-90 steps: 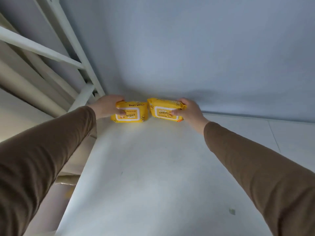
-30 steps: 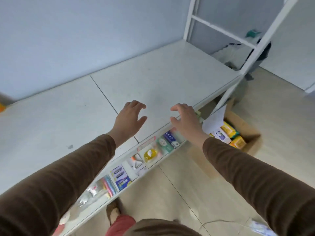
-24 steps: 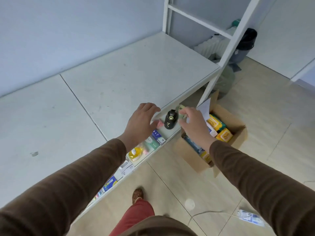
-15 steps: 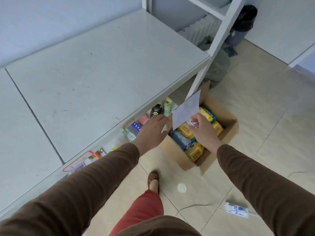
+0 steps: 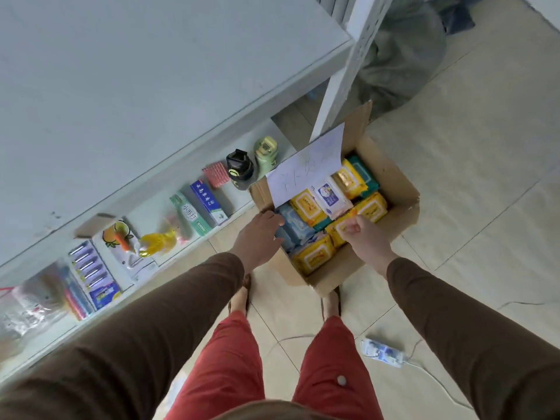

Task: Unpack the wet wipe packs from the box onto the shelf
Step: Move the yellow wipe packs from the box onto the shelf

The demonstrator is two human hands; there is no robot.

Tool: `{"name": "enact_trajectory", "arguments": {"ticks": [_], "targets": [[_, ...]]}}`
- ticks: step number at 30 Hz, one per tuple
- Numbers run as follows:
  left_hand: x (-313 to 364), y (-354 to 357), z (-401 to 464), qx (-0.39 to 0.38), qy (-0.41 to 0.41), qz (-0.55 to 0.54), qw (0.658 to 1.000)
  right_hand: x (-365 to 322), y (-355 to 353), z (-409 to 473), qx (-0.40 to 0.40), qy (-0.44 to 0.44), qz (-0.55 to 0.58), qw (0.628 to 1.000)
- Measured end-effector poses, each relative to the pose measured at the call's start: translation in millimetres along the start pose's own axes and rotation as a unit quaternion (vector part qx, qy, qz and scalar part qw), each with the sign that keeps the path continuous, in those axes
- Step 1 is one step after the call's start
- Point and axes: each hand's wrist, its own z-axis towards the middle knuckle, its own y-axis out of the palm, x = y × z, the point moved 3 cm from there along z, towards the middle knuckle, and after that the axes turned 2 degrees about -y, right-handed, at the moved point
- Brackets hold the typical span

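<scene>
Cardboard box (image 5: 391,183) on floor beside the shelf (image 5: 151,86), packed with yellow and blue wet wipe packs (image 5: 309,204). Left hand (image 5: 257,234) reaches in, fingers on a blue pack (image 5: 292,227); grasp cannot be judged. Right hand (image 5: 363,234) curled closed over a yellow pack (image 5: 341,230).

both hands low: left (image 5: 257,234) spread, right (image 5: 365,234) curled

An open cardboard box (image 5: 403,189) is set on the floor beside the shelf (image 5: 151,86), whose top is seen bare. Inside, yellow wet wipe packs (image 5: 309,204), blue packs (image 5: 292,227) and one white pack (image 5: 330,200) are packed tightly together.
</scene>
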Motion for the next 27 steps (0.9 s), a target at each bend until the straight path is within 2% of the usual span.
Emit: {"name": "enact_trajectory", "arguments": {"ticks": [4,8,18,22,27], "targets": [[20,49,28,-0.023,-0.062,0.0,0.998,49,-6,40,-0.072,0.021,-0.011,0.997],[35,111,60,-0.062,-0.104,-0.008,0.993,91,-4,83,-0.108,0.004,-0.034,0.994],[0,243,109,-0.122,-0.217,-0.032,0.968,166,38,218,-0.144,-0.049,-0.221,0.963],[-10,277,126,-0.113,-0.228,0.005,0.967,183,68,251,-0.184,-0.114,-0.314,0.924],[-13,301,145,-0.123,-0.213,0.001,0.969,185,89,272,-0.156,-0.191,-0.448,0.859]]}}
